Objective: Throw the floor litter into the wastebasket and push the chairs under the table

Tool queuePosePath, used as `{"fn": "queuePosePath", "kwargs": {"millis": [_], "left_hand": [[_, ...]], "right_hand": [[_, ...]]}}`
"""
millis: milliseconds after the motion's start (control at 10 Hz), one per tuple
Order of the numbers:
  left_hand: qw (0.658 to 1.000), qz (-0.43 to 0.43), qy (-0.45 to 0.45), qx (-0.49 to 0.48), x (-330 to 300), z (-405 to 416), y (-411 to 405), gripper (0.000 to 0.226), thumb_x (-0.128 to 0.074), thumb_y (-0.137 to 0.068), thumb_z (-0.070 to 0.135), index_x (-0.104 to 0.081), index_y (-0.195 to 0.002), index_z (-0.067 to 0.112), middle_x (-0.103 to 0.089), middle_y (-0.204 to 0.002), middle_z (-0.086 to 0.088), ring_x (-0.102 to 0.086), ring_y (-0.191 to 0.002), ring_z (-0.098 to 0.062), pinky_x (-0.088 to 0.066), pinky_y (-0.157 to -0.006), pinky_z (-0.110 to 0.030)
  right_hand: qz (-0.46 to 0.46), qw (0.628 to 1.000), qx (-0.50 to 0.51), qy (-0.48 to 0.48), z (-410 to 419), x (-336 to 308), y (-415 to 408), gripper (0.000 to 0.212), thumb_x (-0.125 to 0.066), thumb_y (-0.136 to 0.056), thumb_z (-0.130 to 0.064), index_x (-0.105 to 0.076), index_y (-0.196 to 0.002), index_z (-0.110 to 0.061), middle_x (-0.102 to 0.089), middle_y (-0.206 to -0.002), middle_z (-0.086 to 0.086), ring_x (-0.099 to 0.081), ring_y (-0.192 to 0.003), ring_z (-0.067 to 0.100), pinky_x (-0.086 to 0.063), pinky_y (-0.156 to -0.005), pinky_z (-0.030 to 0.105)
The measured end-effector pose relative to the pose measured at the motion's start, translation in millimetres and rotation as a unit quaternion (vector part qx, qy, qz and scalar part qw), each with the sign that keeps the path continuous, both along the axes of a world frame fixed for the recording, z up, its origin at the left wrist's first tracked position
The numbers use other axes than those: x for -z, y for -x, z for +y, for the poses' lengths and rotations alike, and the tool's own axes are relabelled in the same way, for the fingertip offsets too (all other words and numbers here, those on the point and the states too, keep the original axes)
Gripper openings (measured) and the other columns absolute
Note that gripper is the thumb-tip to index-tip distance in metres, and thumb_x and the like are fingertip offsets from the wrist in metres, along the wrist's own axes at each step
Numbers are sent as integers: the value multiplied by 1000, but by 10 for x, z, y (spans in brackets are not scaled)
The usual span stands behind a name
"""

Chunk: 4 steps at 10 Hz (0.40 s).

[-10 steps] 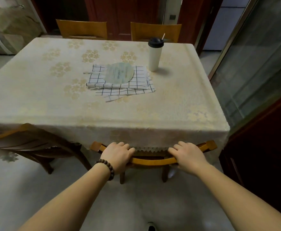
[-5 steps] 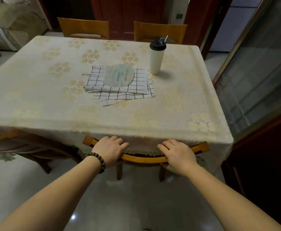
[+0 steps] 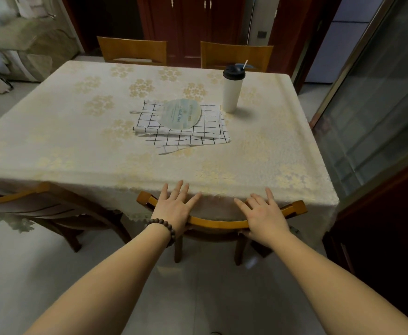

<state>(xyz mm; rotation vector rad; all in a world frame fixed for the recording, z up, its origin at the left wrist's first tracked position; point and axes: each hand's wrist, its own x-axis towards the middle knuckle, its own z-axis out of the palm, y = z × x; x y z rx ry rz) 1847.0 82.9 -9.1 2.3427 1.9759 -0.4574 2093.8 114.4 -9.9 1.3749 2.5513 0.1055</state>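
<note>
Both hands — left hand [image 3: 174, 209], right hand [image 3: 262, 215] — lie flat, grip released, on the chair [image 3: 218, 223]; pushed harder, its backrest could snag the desk's [image 3: 53, 131] hanging cloth.

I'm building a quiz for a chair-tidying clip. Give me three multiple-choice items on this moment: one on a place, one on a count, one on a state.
1. Where does the round paper fan lie?
A. on the checked cloth
B. on the floor
C. on a chair seat

2. How many chair backs show behind the table's far edge?
A. one
B. two
C. four

3. How are the hands on the near chair?
A. both curled round the rail
B. fingers spread, no grip
C. one lifted to the tumbler

Key:
1 A, the fan rests on the checked cloth.
2 B, two backs stand there.
3 B, the left hand and right hand lie over the near chair rail with fingers straight.
</note>
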Motion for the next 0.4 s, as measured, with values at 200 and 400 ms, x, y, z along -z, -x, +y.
{"fn": "queuePosePath", "kwargs": {"millis": [200,400], "left_hand": [[994,-93,-6,-49,-121,-326,-38,105,-58,-83,59,15,-150,26,9,-161,-8,9,-147,-27,4,-119,-46],[981,-155,-61,-94,-281,-818,-20,92,-41,-87,66,6,-152,21,1,-161,-7,2,-148,-26,-5,-120,-45]], "right_hand": [[80,991,101,39,-309,-100,77,92,-56,-87,-49,7,-150,-26,0,-160,7,10,-145,25,3,-117,50],[190,968,164,10,-819,-323,203,81,-49,-90,-51,0,-150,-28,1,-160,6,9,-145,24,2,-118,48]]}}
